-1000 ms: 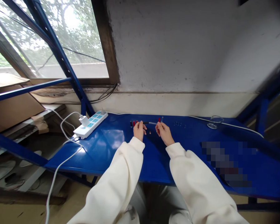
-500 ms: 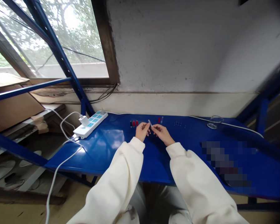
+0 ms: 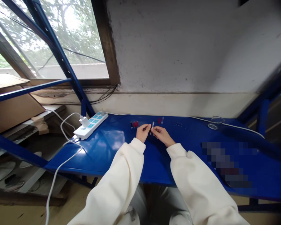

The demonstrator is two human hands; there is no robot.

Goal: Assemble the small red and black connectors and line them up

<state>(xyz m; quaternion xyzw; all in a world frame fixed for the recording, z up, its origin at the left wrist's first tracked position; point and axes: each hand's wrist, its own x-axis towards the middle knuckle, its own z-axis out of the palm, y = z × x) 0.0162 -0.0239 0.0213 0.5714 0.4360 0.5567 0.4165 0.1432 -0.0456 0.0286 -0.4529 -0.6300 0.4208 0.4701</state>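
A small clear tube [image 3: 153,124] stands up at a slight tilt between my hands, above the blue table [image 3: 121,159]. My right hand [image 3: 162,135] is closed, pinching the tube near its lower part. My left hand [image 3: 142,133] is closed too, thumb and fingertips pressed together right beside the tube; whatever lies in them is hidden. Beyond my left hand stand a black small cylinder [image 3: 131,124] and two red small cylinders [image 3: 134,124] in a row. Behind the tube are another red piece [image 3: 159,120] and a clear tube piece [image 3: 162,120].
Several tiny clear parts [image 3: 178,124] lie right of my hands. Farther right are a round clear dish [image 3: 212,126] and a blurred-out dark object [image 3: 224,165]. A white power strip [image 3: 91,125] with a plug and cable sits at the left. A wall [image 3: 178,104] borders the table's back.
The clear tube has swung from leaning left to leaning slightly right, and its top has shifted right. My fingers have moved a little around it; both arms stay in place.
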